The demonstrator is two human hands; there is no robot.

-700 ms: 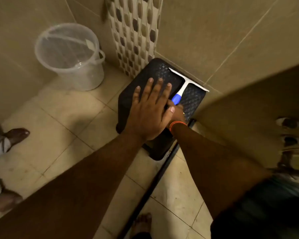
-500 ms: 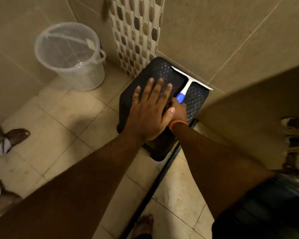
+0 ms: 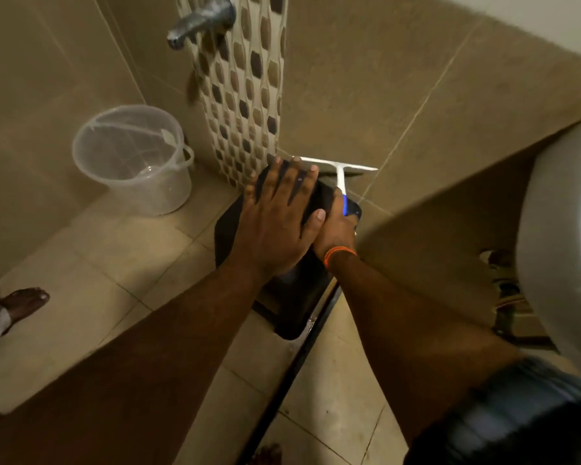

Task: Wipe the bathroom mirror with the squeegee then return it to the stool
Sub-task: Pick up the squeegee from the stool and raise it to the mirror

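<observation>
A black plastic stool (image 3: 292, 297) stands on the tiled floor against the wall. My left hand (image 3: 275, 216) lies flat on its top, fingers spread, holding nothing. My right hand (image 3: 336, 229), with an orange band at the wrist, is closed around the blue handle of the squeegee (image 3: 341, 176). The squeegee's white stem and blade stick out past the stool's far edge, close to the wall tiles. The mirror is not in view.
A clear plastic bucket (image 3: 131, 159) stands on the floor to the left. A metal tap (image 3: 198, 21) juts from the mosaic tile strip above. A white basin (image 3: 557, 246) fills the right edge. Another person's foot (image 3: 24, 303) is at far left.
The squeegee has lifted off the stool top and moved toward the wall in my right hand. My view has tilted up, bringing the tap and basin into sight.
</observation>
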